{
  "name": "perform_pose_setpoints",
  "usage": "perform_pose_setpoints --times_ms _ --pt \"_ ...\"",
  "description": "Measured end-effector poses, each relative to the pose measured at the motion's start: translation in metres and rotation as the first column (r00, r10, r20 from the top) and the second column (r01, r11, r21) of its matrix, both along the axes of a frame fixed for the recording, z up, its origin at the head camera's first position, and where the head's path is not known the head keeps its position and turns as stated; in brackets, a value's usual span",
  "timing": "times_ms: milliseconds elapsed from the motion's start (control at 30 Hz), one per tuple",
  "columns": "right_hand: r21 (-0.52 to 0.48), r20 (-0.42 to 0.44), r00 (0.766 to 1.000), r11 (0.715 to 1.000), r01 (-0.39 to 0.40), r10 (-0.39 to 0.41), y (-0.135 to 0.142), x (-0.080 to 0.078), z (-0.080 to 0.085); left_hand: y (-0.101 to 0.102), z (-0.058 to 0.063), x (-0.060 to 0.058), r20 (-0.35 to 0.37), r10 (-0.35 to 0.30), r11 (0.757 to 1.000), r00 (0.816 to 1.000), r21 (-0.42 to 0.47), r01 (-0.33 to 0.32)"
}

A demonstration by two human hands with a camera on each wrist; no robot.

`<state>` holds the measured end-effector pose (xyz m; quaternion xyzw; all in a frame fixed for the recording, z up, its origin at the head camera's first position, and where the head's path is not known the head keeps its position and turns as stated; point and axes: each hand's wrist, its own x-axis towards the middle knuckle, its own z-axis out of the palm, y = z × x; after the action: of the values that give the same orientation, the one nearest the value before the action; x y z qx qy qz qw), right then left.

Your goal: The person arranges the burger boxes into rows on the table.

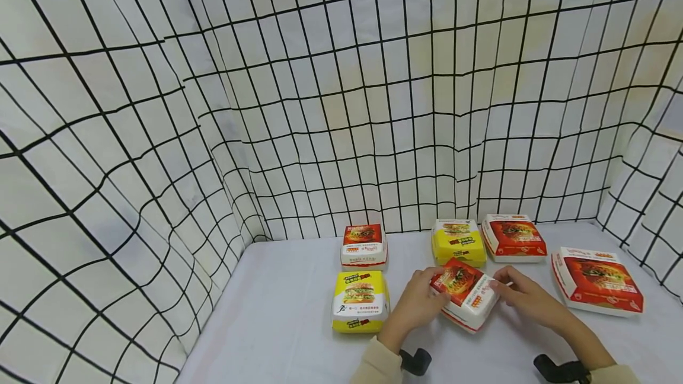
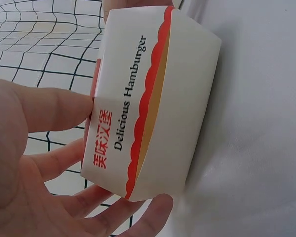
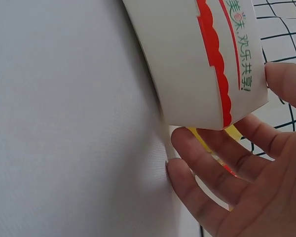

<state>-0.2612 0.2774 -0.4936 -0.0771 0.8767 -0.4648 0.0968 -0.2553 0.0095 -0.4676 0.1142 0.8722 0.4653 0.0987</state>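
Observation:
A white and red hamburger box (image 1: 466, 298) sits at an angle between both hands over the white table. My left hand (image 1: 418, 301) grips its left side; in the left wrist view the thumb (image 2: 64, 108) presses near the lid's edge and the fingers spread along a side. The box (image 2: 153, 103) there reads "Delicious Hamburger", with a narrow gap under the scalloped red lid edge. On the opposite side my right hand (image 1: 525, 298) holds the box, its thumb (image 3: 283, 81) at the lid and fingers around a corner. The box (image 3: 187, 64) appears lidded; its inside is hidden.
Left of the hands, a yellow and white box (image 1: 360, 304) stands before a red and white one (image 1: 364, 248). Behind the held box are a yellow box (image 1: 459, 242) and a red box (image 1: 514, 239). A larger red box (image 1: 597, 280) lies right. Black-gridded white cloth (image 1: 373, 105) encloses the table (image 1: 277, 313).

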Motion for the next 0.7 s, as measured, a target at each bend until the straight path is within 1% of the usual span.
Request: perform_pose_setpoints --times_ms 167,333,433,700 --pt "0.001 0.016 1.0 1.0 -0.015 0.015 -0.0008 0.0008 0.0012 0.0011 0.0013 -0.0007 -0.008 0.042 0.999 0.999 0.016 -0.041" --pt "0.0 0.041 0.999 1.0 -0.026 0.026 -0.0024 0.0015 0.0027 0.0015 0.0006 -0.0014 -0.007 0.074 0.996 0.997 0.047 -0.073" --pt "-0.007 0.051 0.998 0.999 -0.041 0.041 -0.0037 0.0026 0.0042 0.0015 -0.0006 -0.0017 -0.01 0.091 0.995 0.996 0.049 -0.091" --pt "-0.011 0.065 0.995 0.997 -0.08 0.08 -0.0058 0.0035 0.0048 0.0022 -0.0035 -0.0031 -0.059 0.122 0.992 0.991 0.037 -0.12"
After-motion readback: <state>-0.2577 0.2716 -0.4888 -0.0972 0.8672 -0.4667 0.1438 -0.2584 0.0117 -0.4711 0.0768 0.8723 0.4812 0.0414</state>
